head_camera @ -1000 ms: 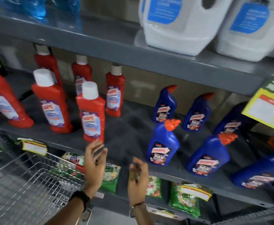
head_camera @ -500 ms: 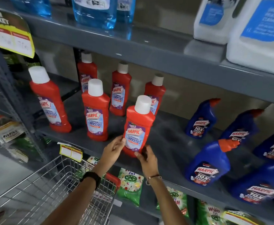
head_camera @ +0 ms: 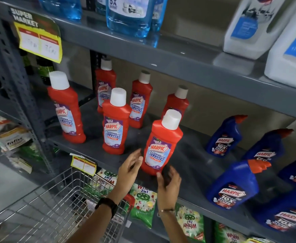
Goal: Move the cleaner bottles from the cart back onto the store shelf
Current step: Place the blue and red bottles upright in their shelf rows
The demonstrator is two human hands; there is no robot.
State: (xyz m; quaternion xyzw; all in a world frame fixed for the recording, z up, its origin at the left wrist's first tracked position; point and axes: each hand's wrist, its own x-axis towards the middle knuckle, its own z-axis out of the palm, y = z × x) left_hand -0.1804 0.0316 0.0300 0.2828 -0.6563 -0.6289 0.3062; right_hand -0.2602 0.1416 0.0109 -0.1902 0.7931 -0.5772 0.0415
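Note:
Several red Harpic cleaner bottles with white caps stand on the grey middle shelf point(head_camera: 187, 155). The nearest red bottle point(head_camera: 161, 144) stands at the shelf's front edge. My left hand point(head_camera: 129, 170) is just left of its base, fingers spread, fingertips at the label's edge. My right hand point(head_camera: 169, 186) is below and right of its base, fingers apart and a little off the bottle. Neither hand grips it. Several blue Harpic bottles point(head_camera: 231, 183) with orange caps stand to the right.
A wire cart point(head_camera: 43, 207) sits at the lower left under my left arm. Green detergent packets point(head_camera: 143, 206) fill the shelf below. Blue liquid bottles point(head_camera: 128, 16) and white jugs point(head_camera: 248, 27) stand on the top shelf. A yellow price sign point(head_camera: 38, 41) hangs at left.
Both hands have come slightly off the nearest red bottle, which now stands on the shelf's front edge. The view has shifted a little closer.

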